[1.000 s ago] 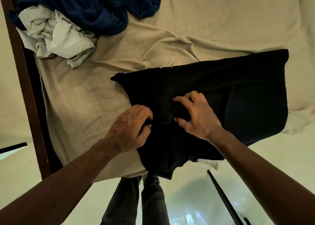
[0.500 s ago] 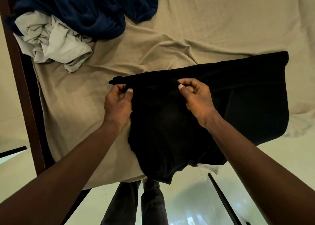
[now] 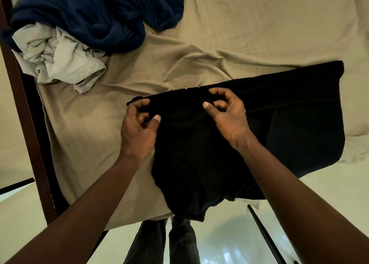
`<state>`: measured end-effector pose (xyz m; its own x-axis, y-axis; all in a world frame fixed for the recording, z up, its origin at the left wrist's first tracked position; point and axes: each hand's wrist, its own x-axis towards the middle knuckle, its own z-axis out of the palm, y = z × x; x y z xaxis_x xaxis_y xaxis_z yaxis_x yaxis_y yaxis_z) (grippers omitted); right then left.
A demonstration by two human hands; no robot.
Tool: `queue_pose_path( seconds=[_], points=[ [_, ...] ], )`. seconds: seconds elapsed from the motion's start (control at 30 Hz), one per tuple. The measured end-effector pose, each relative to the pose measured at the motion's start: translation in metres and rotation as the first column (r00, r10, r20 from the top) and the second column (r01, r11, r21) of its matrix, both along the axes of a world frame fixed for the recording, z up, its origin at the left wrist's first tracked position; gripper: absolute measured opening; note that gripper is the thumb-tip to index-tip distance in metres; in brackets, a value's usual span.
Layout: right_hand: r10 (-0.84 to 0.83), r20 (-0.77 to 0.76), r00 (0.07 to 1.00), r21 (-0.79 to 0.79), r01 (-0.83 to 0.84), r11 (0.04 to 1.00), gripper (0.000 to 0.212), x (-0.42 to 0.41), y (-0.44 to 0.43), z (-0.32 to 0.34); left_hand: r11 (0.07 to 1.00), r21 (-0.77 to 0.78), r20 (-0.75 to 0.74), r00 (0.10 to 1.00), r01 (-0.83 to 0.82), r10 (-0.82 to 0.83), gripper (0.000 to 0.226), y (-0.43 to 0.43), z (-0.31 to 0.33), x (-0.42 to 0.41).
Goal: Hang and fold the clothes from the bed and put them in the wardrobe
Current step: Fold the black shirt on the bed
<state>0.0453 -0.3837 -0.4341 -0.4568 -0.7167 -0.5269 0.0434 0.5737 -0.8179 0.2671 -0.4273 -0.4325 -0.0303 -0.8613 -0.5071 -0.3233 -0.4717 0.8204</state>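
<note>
The left hand point(image 3: 139, 127) and right hand point(image 3: 227, 115) each pinch the black garment's point(image 3: 199, 163) far edge with curled fingers, while crumpled clothes point(image 3: 79, 33) lie at ten o'clock on the bed point(image 3: 259, 33).

You have only one view: your head camera looks forward and steeply down, close over the bed point(image 3: 249, 27) edge.

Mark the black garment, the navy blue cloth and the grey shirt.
black garment point(image 3: 289, 113), head view, its flat right half
navy blue cloth point(image 3: 103, 17), head view, its bunched folds
grey shirt point(image 3: 67, 63), head view, its crumpled middle
</note>
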Motion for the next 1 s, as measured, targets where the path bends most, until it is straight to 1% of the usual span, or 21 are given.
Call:
queue_pose_path(
  seconds=[0.03, 0.07, 0.17, 0.23, 0.3, 0.37, 0.4, 0.43, 0.47, 0.5, 0.57, 0.6, 0.63, 0.67, 0.7, 0.77, 0.8, 0.83, 0.9, 0.93, 1.0],
  points=[
    [-0.041, 0.062, 0.997, -0.027, 0.043, 0.999, 0.033, 0.001, 0.0, 0.001, 1.0, -0.025, -0.005, 1.0, 0.0, 0.0, 0.041, 0.001, 0.0, -0.002],
    [-0.065, 0.051, 0.997, -0.039, 0.067, 0.997, 0.034, 0.001, -0.001, -0.002, 0.998, -0.057, 0.02, 1.0, 0.01, -0.009, 0.042, 0.002, 0.0, -0.004],
    [-0.022, -0.232, 0.972, -0.01, 0.02, 1.0, 0.036, 0.0, 0.003, -0.009, 0.984, -0.164, 0.245, 0.969, 0.073, -0.031, 0.047, 0.005, 0.003, -0.01],
    [-0.057, -0.342, 0.938, -0.04, 0.046, 0.998, 0.033, -0.003, 0.008, -0.006, 0.944, -0.284, 0.415, 0.909, 0.171, -0.04, 0.051, 0.01, 0.005, -0.014],
    [-0.129, -0.426, 0.895, -0.094, 0.098, 0.991, 0.026, -0.008, 0.016, 0.0, 0.866, -0.373, 0.553, 0.829, 0.334, -0.082, 0.052, 0.018, 0.013, -0.02],
    [-0.224, -0.504, 0.834, -0.133, 0.181, 0.974, 0.02, -0.018, 0.029, 0.004, 0.752, -0.42, 0.587, 0.784, 0.508, -0.201, 0.047, 0.029, 0.02, -0.028],
    [-0.291, -0.523, 0.801, -0.138, 0.257, 0.957, 0.019, -0.027, 0.037, 0.002, 0.679, -0.435, 0.588, 0.758, 0.591, -0.283, 0.043, 0.035, 0.021, -0.033],
    [-0.368, -0.538, 0.759, -0.135, 0.353, 0.926, 0.02, -0.037, 0.048, -0.001, 0.604, -0.442, 0.59, 0.722, 0.663, -0.361, 0.039, 0.041, 0.022, -0.039],
    [-0.449, -0.564, 0.693, -0.13, 0.463, 0.877, 0.021, -0.053, 0.062, -0.005, 0.533, -0.449, 0.585, 0.687, 0.717, -0.431, 0.034, 0.047, 0.021, -0.05],
    [-0.527, -0.587, 0.615, -0.132, 0.57, 0.811, 0.025, -0.067, 0.074, -0.007, 0.487, -0.457, 0.562, 0.666, 0.745, -0.491, 0.03, 0.051, 0.02, -0.062],
    [-0.638, -0.614, 0.464, -0.111, 0.75, 0.652, 0.033, -0.104, 0.104, -0.009, 0.443, -0.465, 0.476, 0.638, 0.767, -0.605, 0.027, 0.052, 0.019, -0.097],
    [-0.661, -0.625, 0.414, -0.061, 0.819, 0.571, 0.037, -0.12, 0.119, -0.009, 0.431, -0.45, 0.438, 0.614, 0.782, -0.657, 0.027, 0.049, 0.019, -0.116],
    [-0.668, -0.636, 0.387, 0.025, 0.875, 0.483, 0.04, -0.137, 0.136, -0.008, 0.406, -0.419, 0.413, 0.569, 0.812, -0.711, 0.027, 0.045, 0.02, -0.141],
    [-0.656, -0.642, 0.397, 0.122, 0.897, 0.424, 0.044, -0.15, 0.152, -0.008, 0.373, -0.37, 0.406, 0.509, 0.851, -0.759, 0.028, 0.041, 0.02, -0.163],
    [-0.641, -0.637, 0.428, 0.203, 0.896, 0.396, 0.049, -0.161, 0.167, -0.007, 0.32, -0.313, 0.409, 0.431, 0.894, -0.804, 0.03, 0.037, 0.02, -0.189],
    [-0.594, -0.615, 0.519, 0.298, 0.85, 0.435, 0.052, -0.173, 0.19, -0.01, 0.2, -0.206, 0.42, 0.271, 0.958, -0.866, 0.036, 0.031, 0.019, -0.237],
    [-0.616, -0.571, 0.543, 0.297, 0.836, 0.461, 0.048, -0.179, 0.2, -0.013, 0.136, -0.179, 0.434, 0.202, 0.974, -0.878, 0.037, 0.03, 0.019, -0.262],
    [-0.675, -0.489, 0.553, 0.277, 0.832, 0.481, 0.042, -0.183, 0.206, -0.016, 0.09, -0.17, 0.454, 0.159, 0.981, -0.877, 0.039, 0.029, 0.019, -0.283],
    [-0.796, -0.298, 0.527, 0.251, 0.848, 0.468, 0.037, -0.188, 0.219, -0.021, 0.027, -0.162, 0.489, 0.103, 0.986, -0.866, 0.044, 0.028, 0.022, -0.326],
    [-0.815, -0.242, 0.527, 0.26, 0.844, 0.469, 0.038, -0.19, 0.223, -0.023, 0.0, -0.151, 0.503, 0.077, 0.989, -0.861, 0.047, 0.026, 0.025, -0.345],
    [-0.821, -0.168, 0.545, 0.273, 0.826, 0.492, 0.035, -0.194, 0.234, -0.025, -0.092, -0.122, 0.546, -0.011, 0.988, -0.838, 0.053, 0.027, 0.03, -0.386]
  ],
)
